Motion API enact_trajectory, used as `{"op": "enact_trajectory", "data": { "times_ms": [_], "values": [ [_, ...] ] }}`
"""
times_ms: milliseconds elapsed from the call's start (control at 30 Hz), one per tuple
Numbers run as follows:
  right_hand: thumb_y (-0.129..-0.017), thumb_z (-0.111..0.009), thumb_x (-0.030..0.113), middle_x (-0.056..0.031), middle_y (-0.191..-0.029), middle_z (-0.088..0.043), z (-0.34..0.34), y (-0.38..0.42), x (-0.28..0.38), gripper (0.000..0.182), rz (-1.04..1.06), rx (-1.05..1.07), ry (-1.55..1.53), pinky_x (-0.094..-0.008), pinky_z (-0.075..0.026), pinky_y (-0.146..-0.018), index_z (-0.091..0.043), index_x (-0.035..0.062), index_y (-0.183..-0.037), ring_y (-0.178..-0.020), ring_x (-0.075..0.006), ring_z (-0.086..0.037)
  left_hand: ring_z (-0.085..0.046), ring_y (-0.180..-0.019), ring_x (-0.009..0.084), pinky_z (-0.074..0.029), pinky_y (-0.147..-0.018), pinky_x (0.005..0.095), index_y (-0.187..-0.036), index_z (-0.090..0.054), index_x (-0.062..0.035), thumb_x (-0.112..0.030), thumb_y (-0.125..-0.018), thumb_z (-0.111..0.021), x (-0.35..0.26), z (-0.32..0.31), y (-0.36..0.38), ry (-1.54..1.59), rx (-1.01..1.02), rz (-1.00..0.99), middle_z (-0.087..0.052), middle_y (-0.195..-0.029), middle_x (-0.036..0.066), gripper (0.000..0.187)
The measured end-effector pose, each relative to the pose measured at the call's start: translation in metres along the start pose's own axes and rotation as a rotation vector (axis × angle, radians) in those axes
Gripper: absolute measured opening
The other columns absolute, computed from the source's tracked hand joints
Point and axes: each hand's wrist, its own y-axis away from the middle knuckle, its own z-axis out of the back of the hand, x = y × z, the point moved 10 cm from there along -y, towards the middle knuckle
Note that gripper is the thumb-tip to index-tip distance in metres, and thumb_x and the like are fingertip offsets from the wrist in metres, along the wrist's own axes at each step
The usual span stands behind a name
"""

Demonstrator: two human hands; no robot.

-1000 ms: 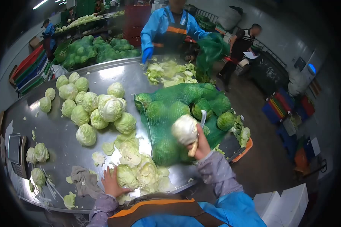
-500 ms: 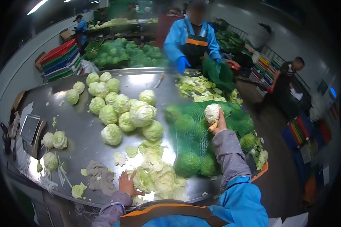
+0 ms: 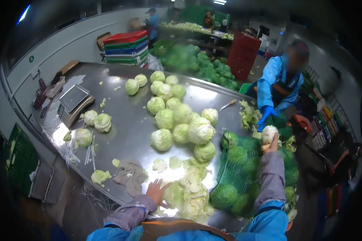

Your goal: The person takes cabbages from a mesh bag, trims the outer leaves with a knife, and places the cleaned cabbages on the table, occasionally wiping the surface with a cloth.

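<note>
My right hand (image 3: 272, 145) reaches out over the far part of a green mesh sack (image 3: 239, 172) filled with cabbages. It is closed on a small whitish, lumpy piece (image 3: 268, 134) with a tan stub below; whether this is a trimmed cabbage I cannot make out. Fingers spread, my left hand (image 3: 157, 192) rests at the near table edge beside loose cabbage leaves (image 3: 191, 197). A grey cloth (image 3: 130, 174) lies to its left. Beyond the leaves, several pale green cabbages (image 3: 161, 139) are heaped on the metal table (image 3: 120, 108).
A co-worker in blue (image 3: 275, 82) leans over the far right corner, one gloved hand near my right hand. A knife (image 3: 228, 104) lies near the far edge. On the left stand a scale (image 3: 74, 98) and several cabbages. Stacked crates (image 3: 125, 48) stand beyond the table.
My view has turned left, so the table's contents appear farther right. My right hand has moved toward the sack's far end with the whitish piece. The co-worker has leaned in, reaching toward it.
</note>
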Motion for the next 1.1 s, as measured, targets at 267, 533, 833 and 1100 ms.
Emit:
{"op": "enact_trajectory", "data": {
  "times_ms": [267,533,833,1100],
  "values": [
    [-0.085,-0.060,0.020,-0.0109,-0.114,-0.062,0.011,-0.029,0.030,0.043,-0.083,-0.009,0.130,-0.0350,-0.056,-0.064,-0.044,0.0083,-0.124,-0.096,-0.0228,-0.062,-0.017,-0.136,0.0414,-0.017,-0.109,0.0546,-0.146,-0.020,-0.0292,-0.047,-0.044,-0.087,-0.001,0.001,-0.004,0.006,0.061,0.041,-0.026,-0.144,0.024,0.124],
    [-0.088,-0.055,0.021,-0.0138,-0.119,-0.060,-0.112,0.203,-0.048,0.052,-0.039,0.581,0.839,-0.0264,-0.050,-0.063,-0.038,0.0025,-0.133,-0.105,-0.0194,-0.060,-0.019,-0.135,0.0427,-0.018,-0.109,0.0543,-0.146,-0.019,-0.0315,-0.044,-0.039,-0.089,0.000,0.003,-0.003,0.034,-0.017,0.005,-0.029,-0.140,0.026,0.128],
    [-0.086,-0.061,0.014,-0.0157,-0.131,-0.050,-0.015,0.415,-0.190,0.045,0.276,0.746,1.497,-0.0327,-0.037,-0.101,-0.050,0.0053,-0.129,-0.127,-0.0232,-0.041,-0.013,-0.136,0.0475,-0.018,-0.110,0.0521,-0.148,-0.007,-0.0247,-0.039,-0.048,-0.088,-0.022,-0.018,0.016,0.231,0.125,0.042,-0.016,-0.142,0.035,0.130],
    [-0.087,-0.057,0.008,-0.0142,-0.139,-0.040,0.058,0.447,-0.166,0.055,-0.073,0.269,1.057,-0.0311,-0.038,-0.098,-0.036,0.0020,-0.138,-0.127,-0.0207,-0.037,-0.021,-0.134,0.0452,-0.020,-0.107,0.0578,-0.145,-0.021,-0.0197,-0.061,-0.053,-0.079,-0.037,0.090,-0.067,0.185,-0.126,-0.198,-0.019,-0.145,0.029,0.117]
  ]
}}
